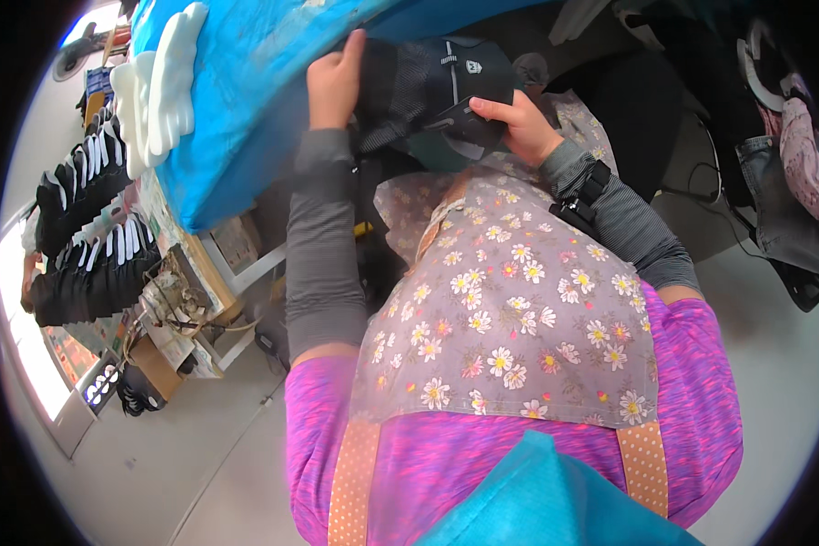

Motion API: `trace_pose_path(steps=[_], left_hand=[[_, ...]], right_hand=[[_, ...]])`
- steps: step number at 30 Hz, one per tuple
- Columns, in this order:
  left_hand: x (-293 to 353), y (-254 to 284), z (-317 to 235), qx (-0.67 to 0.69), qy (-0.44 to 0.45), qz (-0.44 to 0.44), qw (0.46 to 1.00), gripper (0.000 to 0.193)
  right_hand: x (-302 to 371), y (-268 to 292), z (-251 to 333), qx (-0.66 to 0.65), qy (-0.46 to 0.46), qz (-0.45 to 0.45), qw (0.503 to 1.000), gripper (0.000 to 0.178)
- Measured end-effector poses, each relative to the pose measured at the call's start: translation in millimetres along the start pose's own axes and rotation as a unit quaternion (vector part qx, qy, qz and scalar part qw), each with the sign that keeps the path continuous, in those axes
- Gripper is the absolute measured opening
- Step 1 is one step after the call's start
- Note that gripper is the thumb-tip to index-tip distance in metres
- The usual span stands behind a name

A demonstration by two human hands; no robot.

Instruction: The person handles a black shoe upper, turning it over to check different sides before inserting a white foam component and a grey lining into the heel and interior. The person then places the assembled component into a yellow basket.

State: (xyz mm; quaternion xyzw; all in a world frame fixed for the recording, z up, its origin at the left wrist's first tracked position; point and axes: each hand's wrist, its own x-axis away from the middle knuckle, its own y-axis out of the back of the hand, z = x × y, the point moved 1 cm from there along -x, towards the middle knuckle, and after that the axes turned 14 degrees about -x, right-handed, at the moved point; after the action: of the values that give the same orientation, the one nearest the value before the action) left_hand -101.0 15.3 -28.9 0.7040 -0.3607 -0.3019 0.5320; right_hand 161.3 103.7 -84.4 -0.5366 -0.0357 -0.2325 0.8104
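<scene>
Gripping dark shoe upper [437, 100], both hands: left [334, 82], right [519, 123]; blue table [237, 109] alongside, white soles [159, 86] stacked.

matt black fabric shoe upper [437, 91]; blue cloth table cover [246, 100]

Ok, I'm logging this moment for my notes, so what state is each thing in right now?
Left hand: gripping the dark shoe upper's edge.
Right hand: thumb pressed on the upper's dark panel, holding it.
Dark shoe upper: held up between both hands, at the blue table edge.
Blue table cover: spread over the table.
White foam pieces: stacked on the cover.
Black shoes: lined up in rows.
</scene>
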Motion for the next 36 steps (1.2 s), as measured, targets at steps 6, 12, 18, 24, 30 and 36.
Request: trace_pose_path(steps=[6,12,18,24,30,36], left_hand=[[53,18,-7,0.618,0.258,0.187,0.719,0.033],[83,30,-8,0.500,0.218,0.211,0.811,0.022],[62,46,-26,0.143,0.006,-0.088,0.986,0.034],[75,33,-54,0.189,0.030,-0.158,0.969,0.030],[68,54,-93,-0.130,0.071,-0.151,0.977,0.024],[17,71,-111,-0.053,0.010,-0.134,0.989,0.033]], right_hand=[[-2,13,-1,0.025,0.018,-0.001,1.000,0.032],[-2,15,4,0.021,0.013,0.008,1.000,0.033],[-13,23,3,0.059,0.043,0.024,0.997,0.029],[-9,22,4,0.021,0.017,0.032,0.999,0.026],[-2,8,0,-0.101,-0.032,0.026,0.994,0.022],[2,3,28,-0.180,-0.041,0.062,0.981,0.033]])
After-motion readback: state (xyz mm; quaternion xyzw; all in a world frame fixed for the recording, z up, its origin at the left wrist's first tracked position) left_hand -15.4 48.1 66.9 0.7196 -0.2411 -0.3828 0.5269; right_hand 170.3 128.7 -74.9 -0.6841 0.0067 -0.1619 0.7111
